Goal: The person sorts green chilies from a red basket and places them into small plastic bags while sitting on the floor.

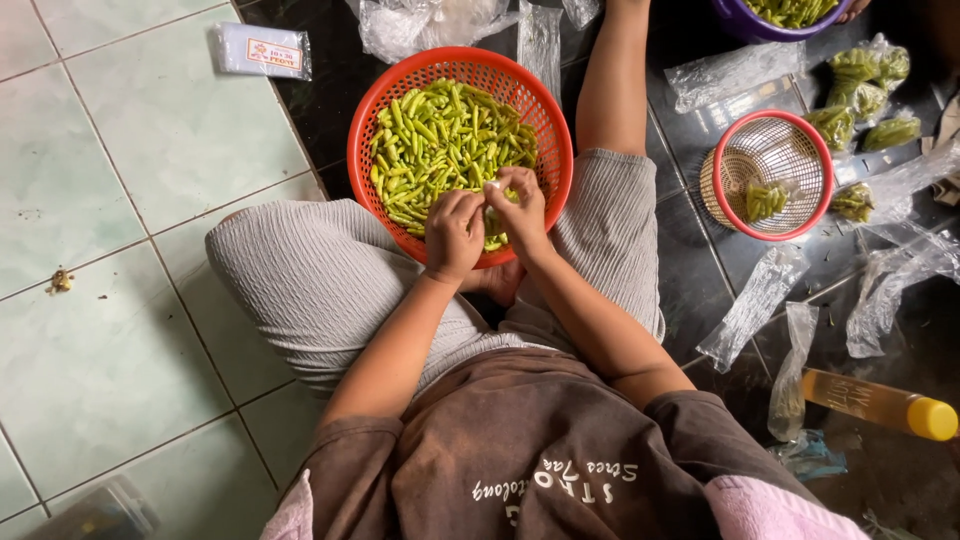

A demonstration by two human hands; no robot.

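— Pale green floor tiles run along your left side and dark glossy ones along your right; where do the hands sit in all that?

— Over the near rim of the round orange-red plastic basket (365, 130) that rests between your knees, heaped with small green chilli peppers (440, 135).

— Which hand is on a pepper?

— Both, as far as you can see. Your left hand (453, 235) and right hand (520, 205) are curled and meet fingertip to fingertip, pinching one pepper between them just above the heap's near edge. Its long axis is hidden by your fingers; I cannot tell it.

— And the rest of the peppers?

— Straight ahead of your knuckles, towards the basket's far rim, lying every which way. Neither hand is plainly nearer.

— Anything off to the right?

— A smaller red-rimmed woven basket (815, 150) holding a filled clear bag, with empty clear plastic bags (750, 305) scattered on the dark tiles, well apart from your hands.
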